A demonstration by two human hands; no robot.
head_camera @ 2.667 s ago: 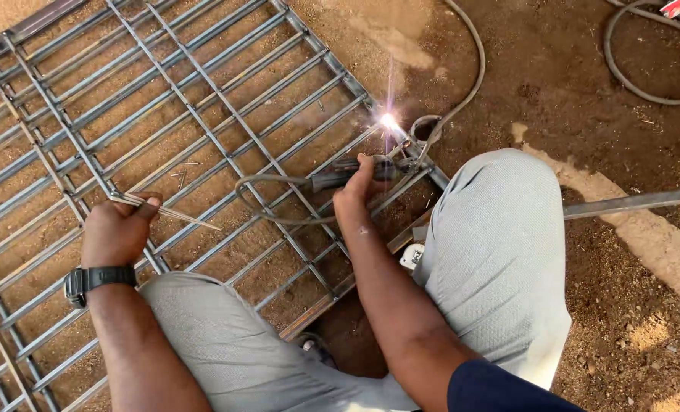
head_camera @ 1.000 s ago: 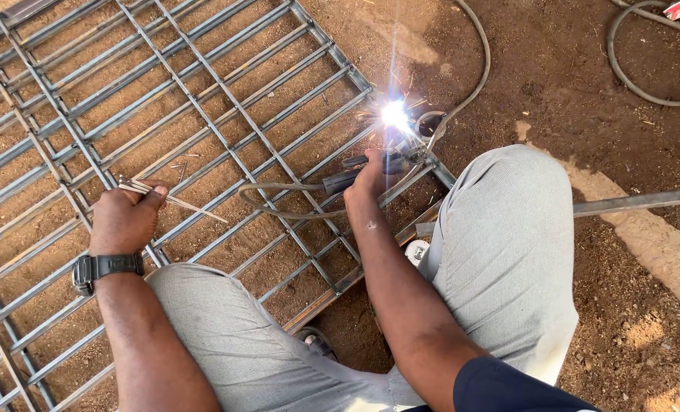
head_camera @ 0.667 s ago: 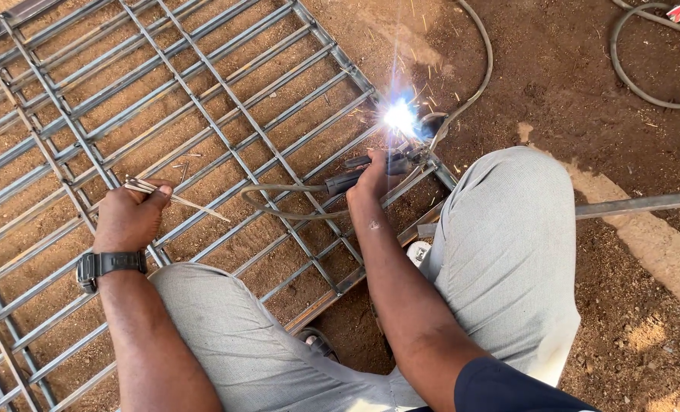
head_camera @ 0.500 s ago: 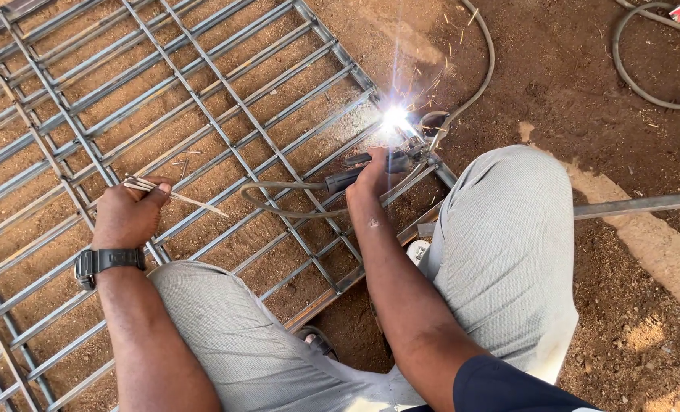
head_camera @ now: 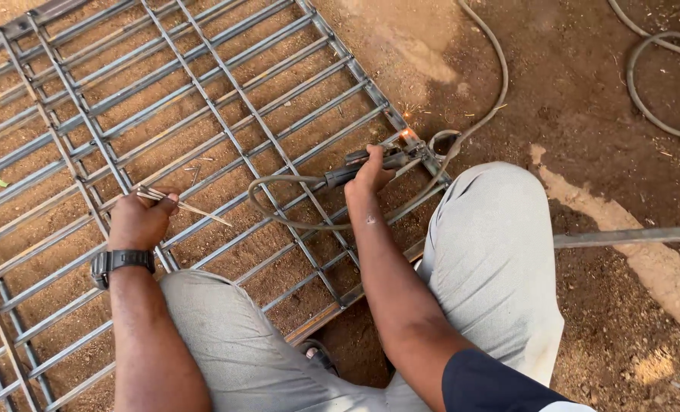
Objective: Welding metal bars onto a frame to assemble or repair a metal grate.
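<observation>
A: Status on the right hand [head_camera: 370, 174]?

B: Its fingers are wrapped tight round the electrode holder [head_camera: 355, 169]. The holder's tip sits just past the fingertips, at the glowing weld spot [head_camera: 409, 136] on the corner of the steel grille [head_camera: 203, 137]. No bright arc visible, only an orange glow.

A: Left hand [head_camera: 143, 221]?

B: Fingers closed on a bundle of spare welding rods [head_camera: 178, 203]. The rods stick out beyond the knuckles towards the right hand, and the fist rests on a grille bar. There's a watch [head_camera: 119, 261] on that wrist.

A: Cable?

B: The welding cable [head_camera: 294, 221] loops from the back of the holder, under the right wrist, then runs away over the dirt ground [head_camera: 584, 114] beyond the fingertips.

A: Tips for doing the joint well?

B: My judgement: keep the rod tip close to the corner seam, with a short arc and a steady angle. Bracing the forearm on the knee should help. Keep the cable loop from dragging on the holder, and keep the spare rods well clear of the hot spot. The grille lies flat on the ground, so the puddle shouldn't run.
</observation>
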